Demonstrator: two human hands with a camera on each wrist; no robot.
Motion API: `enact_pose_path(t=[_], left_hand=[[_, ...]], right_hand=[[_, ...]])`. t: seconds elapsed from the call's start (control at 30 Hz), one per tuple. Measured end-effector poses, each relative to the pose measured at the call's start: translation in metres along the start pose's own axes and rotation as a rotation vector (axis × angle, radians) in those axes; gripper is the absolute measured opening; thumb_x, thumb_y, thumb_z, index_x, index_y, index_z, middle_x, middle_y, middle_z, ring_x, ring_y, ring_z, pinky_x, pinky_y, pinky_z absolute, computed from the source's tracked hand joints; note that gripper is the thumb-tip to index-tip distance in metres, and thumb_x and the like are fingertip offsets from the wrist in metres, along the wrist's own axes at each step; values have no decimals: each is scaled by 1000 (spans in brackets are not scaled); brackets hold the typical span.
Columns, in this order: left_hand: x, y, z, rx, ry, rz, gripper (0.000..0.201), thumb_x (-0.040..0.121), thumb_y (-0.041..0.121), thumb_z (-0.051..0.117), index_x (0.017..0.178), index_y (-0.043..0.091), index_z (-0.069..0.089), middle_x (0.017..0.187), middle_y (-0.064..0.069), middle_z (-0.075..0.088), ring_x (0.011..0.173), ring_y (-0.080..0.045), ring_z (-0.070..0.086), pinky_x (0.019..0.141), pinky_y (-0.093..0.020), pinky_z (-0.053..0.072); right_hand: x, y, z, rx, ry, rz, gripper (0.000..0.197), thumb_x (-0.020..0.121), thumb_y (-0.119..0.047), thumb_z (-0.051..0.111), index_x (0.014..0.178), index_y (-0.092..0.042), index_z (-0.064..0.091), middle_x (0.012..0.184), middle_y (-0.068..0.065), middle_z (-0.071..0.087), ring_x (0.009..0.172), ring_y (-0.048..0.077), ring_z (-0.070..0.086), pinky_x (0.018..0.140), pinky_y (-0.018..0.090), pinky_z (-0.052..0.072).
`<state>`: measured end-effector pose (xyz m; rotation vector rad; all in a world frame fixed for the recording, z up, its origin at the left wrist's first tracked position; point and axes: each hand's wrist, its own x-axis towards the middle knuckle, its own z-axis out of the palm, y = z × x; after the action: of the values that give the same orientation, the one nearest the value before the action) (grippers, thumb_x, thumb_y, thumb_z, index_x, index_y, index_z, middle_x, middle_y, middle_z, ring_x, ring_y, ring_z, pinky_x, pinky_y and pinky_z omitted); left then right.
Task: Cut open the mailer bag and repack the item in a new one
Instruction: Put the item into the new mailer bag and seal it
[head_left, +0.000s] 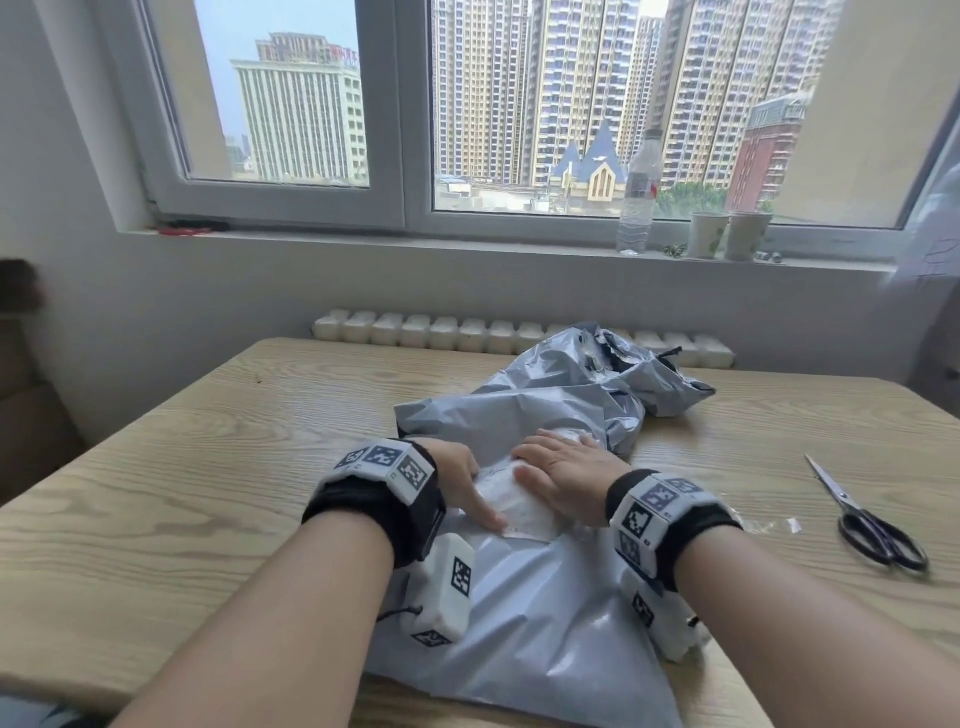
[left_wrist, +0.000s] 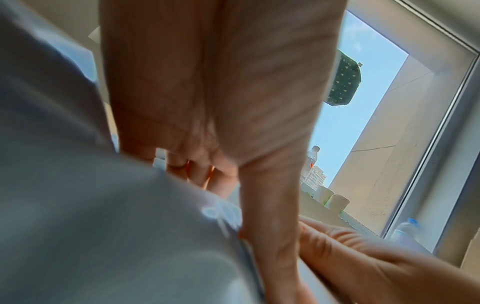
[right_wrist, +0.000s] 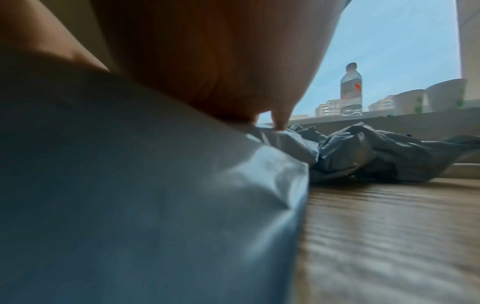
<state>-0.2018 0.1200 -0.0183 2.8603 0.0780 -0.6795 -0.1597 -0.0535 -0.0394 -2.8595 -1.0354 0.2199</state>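
On the bench (head_left: 208, 441), near its front edge, the new grey mailer bag (head_left: 519, 613) lies flat under both of your hands. Your left hand (head_left: 457, 478) and right hand (head_left: 561, 478) press straight, loosely spread fingers (head_left: 540, 441) onto its white label (head_left: 519, 509), gripping nothing. The crumpled old mailer (head_left: 597, 384) lies just behind; the scissors (head_left: 867, 519) rest well apart to your right.

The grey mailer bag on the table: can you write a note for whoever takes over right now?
Left hand and right hand: both flat, pressing a white paper label onto the smooth grey plastic mailer bag.
Crumpled grey opened bag lies behind it; black-handled scissors lie to the right on the wooden table.
Done, apparently: cutting, repacking.
Left: finish smoothing the label.
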Motion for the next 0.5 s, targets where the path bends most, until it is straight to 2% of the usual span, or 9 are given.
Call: enact_pose_path(t=[0.07,0.2,0.3,0.37,0.43,0.5], left_hand=[[-1,1,-1,1,-7,-2,66,62,69,73,110,24,69,108,1,72,99,-16,66,91,-29,48],[-3,3,-2,-8,-25,2,62,65,67,73,107,21,69,105,0,72,83,-14,63,80,-26,47],[-6,1,-1,-53,-35,4,64,64,67,73,111,23,67,108,1,72,96,-16,67,92,-31,50],[-7,-3,0,-69,-10,10,71,65,67,72,122,27,61,117,4,68,106,-16,63,97,-33,47],[-9,-10,0,-116,48,-15,87,65,64,74,139,27,47,132,4,59,115,-16,59,102,-34,44],[-12,-15,-1,-205,89,-42,91,66,58,77,143,26,41,137,2,56,117,-17,58,102,-36,46]], right_hand=[[0,-1,0,-20,-28,18,51,101,-48,21,147,-27,32,157,-10,23,148,11,8,119,52,2],[-3,-8,3,-58,-76,-30,62,97,-57,26,151,-27,22,160,-11,15,149,11,2,119,50,0],[-4,1,-2,-50,-92,45,67,95,-60,28,153,-27,16,161,-9,8,149,12,-1,119,51,-1],[-5,8,-7,-97,-100,98,71,95,-61,28,154,-25,11,162,-7,3,149,14,-2,119,51,-1],[-8,7,-9,-135,-83,103,78,92,-65,30,154,-23,8,162,-5,0,149,14,-2,120,50,1],[-12,-1,-5,-98,-63,78,88,88,-70,33,154,-20,7,162,-3,1,149,15,-1,120,50,3]])
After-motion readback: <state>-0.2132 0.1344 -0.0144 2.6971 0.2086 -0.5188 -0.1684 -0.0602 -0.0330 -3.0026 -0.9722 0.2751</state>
